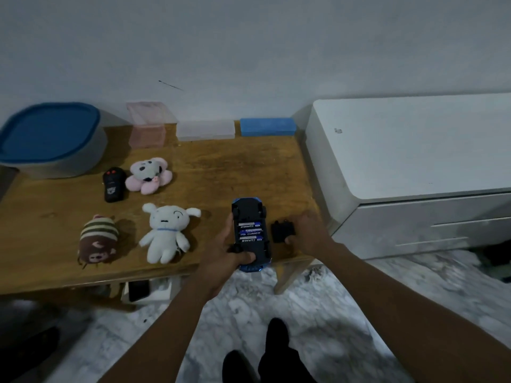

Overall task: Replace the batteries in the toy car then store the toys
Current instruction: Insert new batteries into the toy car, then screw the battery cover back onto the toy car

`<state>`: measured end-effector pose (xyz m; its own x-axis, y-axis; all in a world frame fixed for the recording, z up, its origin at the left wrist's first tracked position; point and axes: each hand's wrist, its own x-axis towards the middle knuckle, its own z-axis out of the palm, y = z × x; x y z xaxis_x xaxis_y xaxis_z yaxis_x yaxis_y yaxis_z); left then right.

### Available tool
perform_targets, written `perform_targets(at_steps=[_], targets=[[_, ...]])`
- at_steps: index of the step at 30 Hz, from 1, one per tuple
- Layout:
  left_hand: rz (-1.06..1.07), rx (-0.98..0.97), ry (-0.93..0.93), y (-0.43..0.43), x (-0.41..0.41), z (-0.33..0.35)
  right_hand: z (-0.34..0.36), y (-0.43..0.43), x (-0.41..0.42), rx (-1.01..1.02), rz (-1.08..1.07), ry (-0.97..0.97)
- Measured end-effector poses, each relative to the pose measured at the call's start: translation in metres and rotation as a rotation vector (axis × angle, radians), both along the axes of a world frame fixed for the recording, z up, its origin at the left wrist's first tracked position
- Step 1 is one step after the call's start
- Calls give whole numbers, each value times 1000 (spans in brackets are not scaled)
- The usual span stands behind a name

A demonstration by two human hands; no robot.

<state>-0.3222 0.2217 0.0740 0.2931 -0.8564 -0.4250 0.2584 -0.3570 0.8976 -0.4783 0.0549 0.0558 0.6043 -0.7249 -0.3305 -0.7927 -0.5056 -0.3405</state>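
Both forearms reach forward from the lower edge of the view toward the near right corner of a wooden table (pixel 221 172). The left hand (pixel 221 251) grips a blue plastic toy car (pixel 249 212) from its left side, fingers curled round the near end and thumb along the flank. The car lies upside down with its length running away from the person and its near end past the table edge; whether it rests on the wood cannot be told. Three blue-labelled cylindrical batteries (pixel 250 232) sit side by side in its open underside bay. Just beside the car on the right, the right hand (pixel 308 230), wrist slightly raised, pinches a small black plastic battery cover (pixel 281 230) lying on the tabletop, thumb at its near edge. A white plush dog (pixel 166 233) lies to the left.
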Motion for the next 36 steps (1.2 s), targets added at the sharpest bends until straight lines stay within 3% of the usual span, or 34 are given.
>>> perform_targets(at_steps=[8,15,18,27,36], targets=[[52,10,39,-13,-4,2,-11,-17,-3,94,-131,-136],[66,7,87,-25,3,-3,-9,-32,-2,534,-479,-487],[77,11,91,-29,8,0,5,-39,-2,582,-541,-579],[5,-104,2,-45,28,29,92,-47,9,586,-325,-766],[-65,-208,-96,-51,46,48,112,-34,55,521,-216,-818]])
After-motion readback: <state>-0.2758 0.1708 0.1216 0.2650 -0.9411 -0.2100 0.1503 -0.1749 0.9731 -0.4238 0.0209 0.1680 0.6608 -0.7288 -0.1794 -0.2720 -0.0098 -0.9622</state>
